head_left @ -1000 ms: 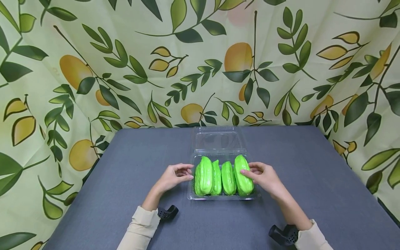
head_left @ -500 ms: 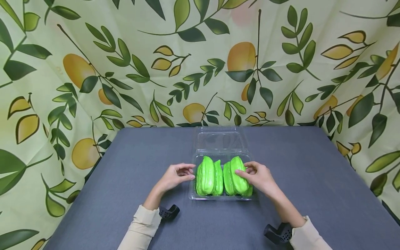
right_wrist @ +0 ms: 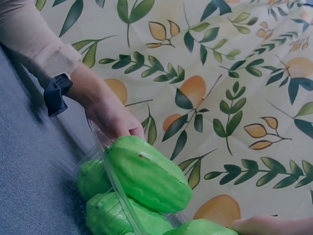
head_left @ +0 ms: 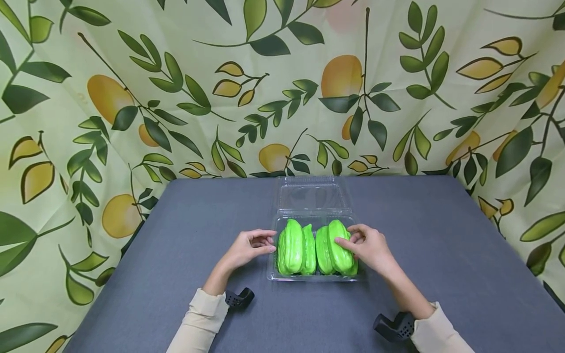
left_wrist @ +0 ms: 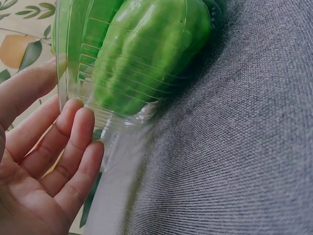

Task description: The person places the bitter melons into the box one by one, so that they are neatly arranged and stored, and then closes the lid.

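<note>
Several bright green, ridged gourd-like pieces lie in a clear plastic box (head_left: 304, 278), some stacked on others. My right hand (head_left: 368, 247) holds the upper right gourd (head_left: 339, 247) at its right side, thumb on its upper face. Part of another gourd shows under it. My left hand (head_left: 251, 247) is at the box's left edge, its fingers loosely bent and fingertips right at the rim. In the left wrist view its fingers (left_wrist: 78, 132) overlap the clear wall, with a green gourd (left_wrist: 151, 54) behind it. The right wrist view shows the upper left gourd (right_wrist: 149, 174) near the left hand.
The box's transparent lid (head_left: 314, 193) is folded back behind it. A grey cloth covers the table (head_left: 220, 206). A leaf-and-fruit patterned curtain (head_left: 282, 88) stands at the back and sides. Both wrists carry black devices (head_left: 240, 297).
My right hand has moved slightly left with its gourd, which now lies against the neighbouring gourd and over another. My left hand stays at the box's left edge.
</note>
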Tool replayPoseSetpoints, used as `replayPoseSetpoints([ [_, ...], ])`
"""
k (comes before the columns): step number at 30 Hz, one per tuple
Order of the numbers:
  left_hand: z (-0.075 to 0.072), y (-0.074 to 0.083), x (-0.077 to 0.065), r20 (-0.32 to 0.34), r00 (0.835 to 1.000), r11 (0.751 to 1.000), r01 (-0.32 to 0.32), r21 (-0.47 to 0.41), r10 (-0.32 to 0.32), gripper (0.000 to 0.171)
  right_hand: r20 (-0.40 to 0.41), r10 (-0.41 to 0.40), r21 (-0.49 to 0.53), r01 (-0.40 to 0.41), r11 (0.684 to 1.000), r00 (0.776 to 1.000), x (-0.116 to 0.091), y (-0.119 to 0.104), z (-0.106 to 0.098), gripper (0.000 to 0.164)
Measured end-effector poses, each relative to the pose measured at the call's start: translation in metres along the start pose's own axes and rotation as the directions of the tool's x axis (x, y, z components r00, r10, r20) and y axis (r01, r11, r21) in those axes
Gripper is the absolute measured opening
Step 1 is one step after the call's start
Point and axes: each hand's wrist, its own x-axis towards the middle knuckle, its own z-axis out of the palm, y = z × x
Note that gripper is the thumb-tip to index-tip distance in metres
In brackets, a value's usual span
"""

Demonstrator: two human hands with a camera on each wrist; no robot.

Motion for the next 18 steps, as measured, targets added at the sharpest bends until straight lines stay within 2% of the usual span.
replayPoseSetpoints([
  [9,-0.001,0.002,0.001,0.002,1.0,1.0,0.02,-0.007,-0.02,0.041,0.036,-0.017,0.114,0.013,0.993,0.999,0.003,0.004,-0.006,0.051],
  [14,-0.002,0.005,0.001,0.005,1.0,1.0,0.02,0.024,-0.02,0.04,0.053,0.023,0.25,-0.035,0.968,0.998,0.008,0.011,-0.011,0.049],
  [18,-0.002,0.006,0.0,-0.004,1.0,0.998,-0.01,0.067,0.011,0.038,0.056,0.033,0.324,-0.049,0.945,0.998,0.013,0.018,-0.015,0.046],
])
